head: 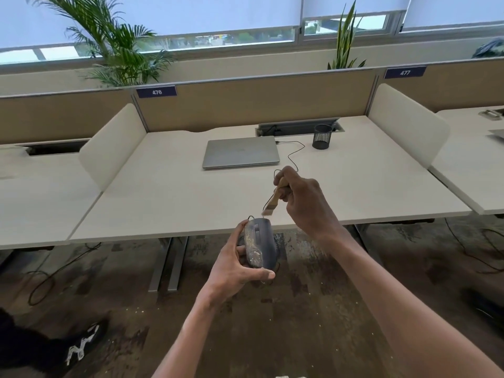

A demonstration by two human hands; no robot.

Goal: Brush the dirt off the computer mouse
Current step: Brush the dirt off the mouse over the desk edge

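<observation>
Mouse (260,242) gripped by left hand (237,266) fingers, right hand (302,200) fingers clamp brush (275,197); taut cable could yank it loose.

I read "476" on the dark blue label (156,92) atop the left desk partition; "477" on the matching label (405,72) further right.

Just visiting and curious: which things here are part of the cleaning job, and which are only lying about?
In use: computer mouse in the left hand; brush in the right hand.

Lying about: closed laptop, mesh pen cup, desk, potted plants.
</observation>
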